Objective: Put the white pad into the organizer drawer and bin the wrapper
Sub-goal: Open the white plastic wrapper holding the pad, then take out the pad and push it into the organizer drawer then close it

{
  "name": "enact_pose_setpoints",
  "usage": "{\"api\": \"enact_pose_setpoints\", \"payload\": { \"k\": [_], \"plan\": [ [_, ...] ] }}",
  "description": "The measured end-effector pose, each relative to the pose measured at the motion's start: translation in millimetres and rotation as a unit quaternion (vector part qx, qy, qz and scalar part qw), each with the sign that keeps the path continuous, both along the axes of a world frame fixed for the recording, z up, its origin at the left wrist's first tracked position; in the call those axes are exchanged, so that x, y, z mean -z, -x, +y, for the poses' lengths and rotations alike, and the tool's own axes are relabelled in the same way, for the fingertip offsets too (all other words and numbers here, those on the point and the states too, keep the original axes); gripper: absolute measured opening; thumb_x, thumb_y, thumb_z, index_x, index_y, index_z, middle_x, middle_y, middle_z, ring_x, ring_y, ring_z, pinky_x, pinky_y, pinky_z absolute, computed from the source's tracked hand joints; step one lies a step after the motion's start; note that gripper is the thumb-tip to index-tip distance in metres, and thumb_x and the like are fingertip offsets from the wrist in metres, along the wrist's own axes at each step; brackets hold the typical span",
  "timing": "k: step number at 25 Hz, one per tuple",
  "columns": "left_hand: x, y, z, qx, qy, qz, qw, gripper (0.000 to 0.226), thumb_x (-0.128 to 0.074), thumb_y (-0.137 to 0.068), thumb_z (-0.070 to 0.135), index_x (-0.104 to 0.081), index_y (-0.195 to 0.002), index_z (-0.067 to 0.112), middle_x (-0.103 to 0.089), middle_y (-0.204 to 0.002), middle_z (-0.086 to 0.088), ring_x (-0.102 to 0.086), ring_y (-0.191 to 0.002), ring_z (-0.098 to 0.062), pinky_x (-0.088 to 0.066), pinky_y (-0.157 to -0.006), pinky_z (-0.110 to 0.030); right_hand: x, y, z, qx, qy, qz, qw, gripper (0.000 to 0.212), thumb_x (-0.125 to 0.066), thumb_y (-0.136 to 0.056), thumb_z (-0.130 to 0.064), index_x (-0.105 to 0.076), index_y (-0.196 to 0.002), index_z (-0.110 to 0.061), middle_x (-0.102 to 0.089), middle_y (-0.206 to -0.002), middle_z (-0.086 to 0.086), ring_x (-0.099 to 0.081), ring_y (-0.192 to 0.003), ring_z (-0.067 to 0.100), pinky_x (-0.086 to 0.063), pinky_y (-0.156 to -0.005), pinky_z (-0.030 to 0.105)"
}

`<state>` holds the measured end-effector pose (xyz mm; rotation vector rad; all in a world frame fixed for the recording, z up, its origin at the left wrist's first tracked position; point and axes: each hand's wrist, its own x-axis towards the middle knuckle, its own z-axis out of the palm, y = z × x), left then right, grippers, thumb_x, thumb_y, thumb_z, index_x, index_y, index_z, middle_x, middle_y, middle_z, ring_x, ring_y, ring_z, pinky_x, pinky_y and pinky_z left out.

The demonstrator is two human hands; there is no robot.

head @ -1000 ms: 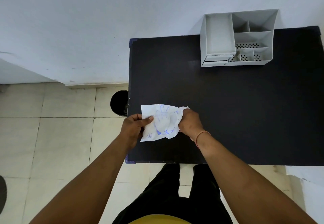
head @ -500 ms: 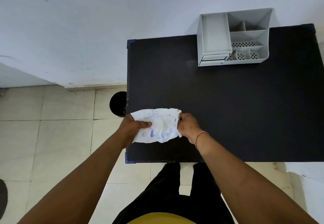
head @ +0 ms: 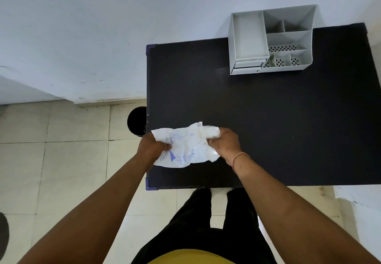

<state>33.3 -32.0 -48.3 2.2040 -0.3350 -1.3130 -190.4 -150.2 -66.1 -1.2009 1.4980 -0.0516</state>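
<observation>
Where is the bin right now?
In the head view the black bin stands on the tiled floor against the black table's left edge, partly hidden by it, just beyond the left hand holding the wrapper.

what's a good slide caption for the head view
Both hands, left and right, pull at a crumpled printed wrapper over the black table, grey organizer behind.
</observation>
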Motion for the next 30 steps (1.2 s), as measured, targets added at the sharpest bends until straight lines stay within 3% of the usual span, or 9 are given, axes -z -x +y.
{"api": "enact_pose_setpoints", "payload": {
  "k": [7,11,13,15,17,19,21,26,30],
  "plan": [
    [7.4,1.2,0.4,-0.008,-0.032,-0.064,0.997,0.058,-0.092,-0.077,0.015,-0.069,-0.130,0.012,-0.076,-0.122,-0.011,-0.073,-0.109,-0.036,-0.061,-0.097,-0.054,4.9,13.7,-3.6,0.097,0.015,0.041,0.994,0.019,-0.077,-0.086,-0.015,-0.078,-0.105,-0.020,-0.080,-0.105,0.004,-0.076,-0.092,0.021,-0.065,-0.087,0.041],
    [7.4,4.4,-3.9,0.076,-0.041,-0.132,0.987,0.090,-0.096,-0.071,0.027,-0.050,-0.149,0.018,-0.064,-0.143,-0.013,-0.064,-0.126,-0.038,-0.057,-0.103,-0.053,-8.2,24.3,-3.7,0.132,-0.092,-0.046,0.986,0.050,-0.087,-0.080,-0.016,-0.062,-0.121,-0.029,-0.069,-0.113,-0.002,-0.071,-0.098,0.022,-0.067,-0.069,0.045],
    [2.6,10.0,-1.8,0.159,0.011,-0.301,0.940,0.110,-0.092,-0.073,0.029,-0.028,-0.162,0.023,-0.045,-0.162,-0.014,-0.049,-0.143,-0.039,-0.049,-0.110,-0.056,-7.5,25.7,-5.3,0.140,-0.077,-0.024,0.987,0.045,-0.082,-0.084,-0.010,-0.064,-0.122,-0.026,-0.070,-0.116,0.003,-0.071,-0.098,0.025,-0.067,-0.068,0.045],
    [-2.9,23.4,-1.8,0.285,0.126,-0.442,0.841,0.100,-0.081,-0.078,0.023,-0.030,-0.164,0.023,-0.037,-0.168,-0.014,-0.037,-0.153,-0.039,-0.038,-0.118,-0.059,-6.6,25.4,-4.4,0.167,-0.075,-0.022,0.983,0.033,-0.076,-0.090,-0.007,-0.069,-0.120,-0.022,-0.073,-0.115,0.006,-0.072,-0.094,0.024,-0.066,-0.062,0.039],
    [-2.4,39.4,-10.5,0.473,0.156,-0.450,0.741,0.081,-0.076,-0.081,0.020,-0.048,-0.157,0.025,-0.042,-0.167,-0.013,-0.035,-0.156,-0.038,-0.029,-0.124,-0.061,-7.2,27.4,-1.0,0.186,-0.096,-0.043,0.977,0.026,-0.073,-0.092,-0.007,-0.073,-0.113,-0.023,-0.076,-0.111,0.006,-0.074,-0.090,0.022,-0.064,-0.055,0.034],
    [3.1,54.6,-18.9,0.608,0.044,-0.351,0.711,0.064,-0.072,-0.090,0.023,-0.054,-0.152,0.032,-0.039,-0.170,-0.006,-0.030,-0.159,-0.032,-0.022,-0.128,-0.058,-8.2,34.1,1.3,0.213,-0.107,-0.054,0.970,0.022,-0.068,-0.094,-0.007,-0.074,-0.109,-0.022,-0.078,-0.109,0.007,-0.076,-0.091,0.025,-0.063,-0.054,0.033],
    [7.6,59.7,-24.3,0.625,-0.056,-0.291,0.723,0.058,-0.069,-0.094,0.027,-0.055,-0.150,0.035,-0.032,-0.173,-0.002,-0.026,-0.160,-0.029,-0.023,-0.129,-0.055,-11.3,47.8,0.5,0.267,-0.107,-0.065,0.956,0.024,-0.063,-0.095,-0.005,-0.076,-0.109,-0.021,-0.079,-0.109,0.009,-0.077,-0.093,0.028,-0.065,-0.058,0.036],
    [2.3,59.2,-28.0,0.587,-0.073,-0.296,0.750,0.055,-0.069,-0.094,0.027,-0.059,-0.147,0.033,-0.032,-0.172,0.000,-0.027,-0.160,-0.029,-0.026,-0.128,-0.054,-38.5,87.7,-4.8,0.358,-0.124,-0.133,0.916,0.028,-0.068,-0.096,-0.005,-0.072,-0.117,-0.023,-0.079,-0.109,0.008,-0.076,-0.097,0.029,-0.065,-0.063,0.038],
    [-29.7,77.2,-40.7,0.367,0.139,-0.244,0.887,0.033,-0.066,-0.099,0.018,-0.071,-0.132,0.022,-0.066,-0.147,-0.005,-0.060,-0.136,-0.026,-0.045,-0.114,-0.041,-70.3,96.3,-7.6,0.362,-0.165,-0.267,0.878,0.034,-0.067,-0.096,-0.005,-0.071,-0.126,-0.020,-0.079,-0.115,0.009,-0.077,-0.095,0.026,-0.064,-0.064,0.036]
  ]
}}
